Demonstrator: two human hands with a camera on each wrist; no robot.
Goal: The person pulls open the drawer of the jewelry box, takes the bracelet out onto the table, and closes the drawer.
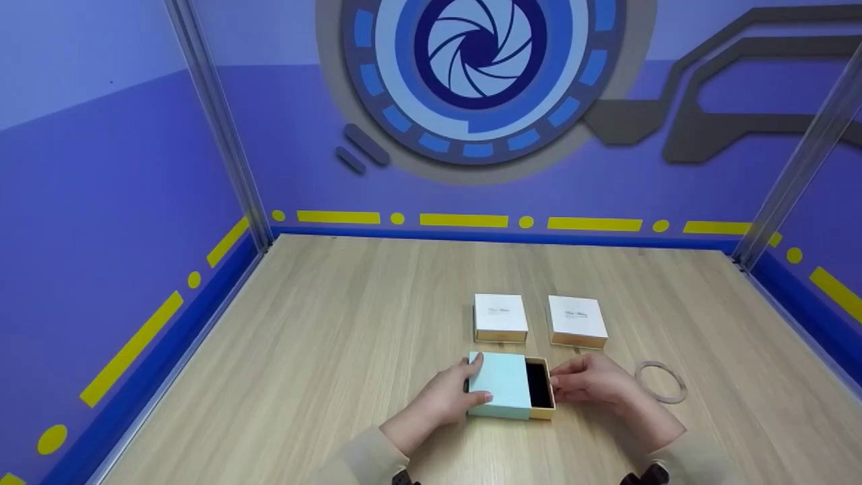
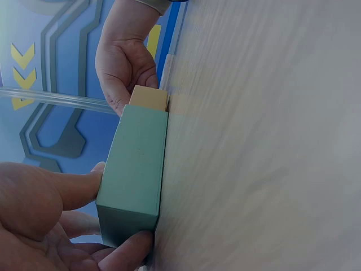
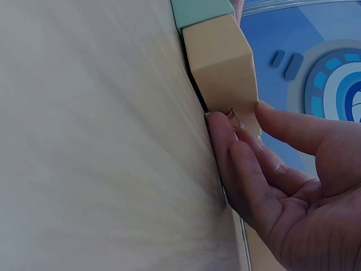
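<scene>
I note left hand (image 1: pixel 444 394) gripping mint sleeve (image 1: pixel 500 385); right hand (image 1: pixel 596 381) pinching end of tan drawer (image 1: pixel 541 413). Drawer partly out.

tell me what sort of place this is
Probably a booth or staged workstation, judging by the printed blue-purple panels, the metal-looking corner posts and the wood-grain table between them.

Beyond the pale wood tabletop (image 1: pixel 350 323) you face a blue-purple wall (image 1: pixel 283 135) bearing a big round emblem (image 1: pixel 479 48), with yellow dashes (image 1: pixel 464 220) along its foot. Metal posts (image 1: pixel 217 108) rise at the tabletop's far corners; side walls (image 1: pixel 87 236) flank it.
</scene>
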